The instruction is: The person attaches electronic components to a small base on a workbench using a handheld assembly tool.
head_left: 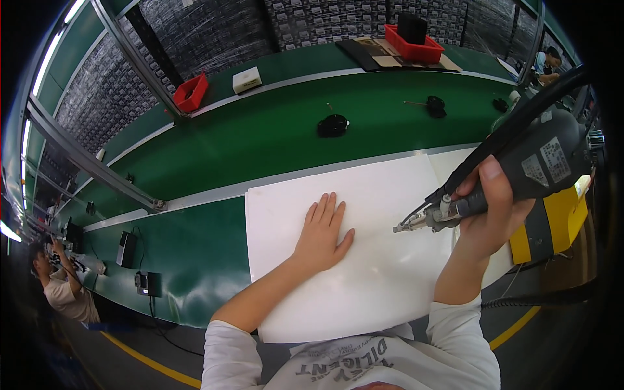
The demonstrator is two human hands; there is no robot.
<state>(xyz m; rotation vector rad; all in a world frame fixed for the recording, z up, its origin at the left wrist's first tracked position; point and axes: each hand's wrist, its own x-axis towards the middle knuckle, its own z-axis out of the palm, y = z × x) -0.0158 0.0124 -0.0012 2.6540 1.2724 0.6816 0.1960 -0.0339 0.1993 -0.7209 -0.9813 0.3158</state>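
Observation:
My left hand lies flat on a large white sheet that covers the bench in front of me, its fingers stretched out and holding nothing. The fingers of my right hand are wrapped round a black power screwdriver with a slim metal nose. That nose points left, over the right part of the sheet, and a thick black hose runs along the tool's body. Whether the tip touches the sheet I cannot tell.
Beyond a metal rail runs a green conveyor belt carrying a black rounded part and other small dark parts. Red bins and a white box stand behind it. A yellow-and-black machine stands right. A co-worker is far left.

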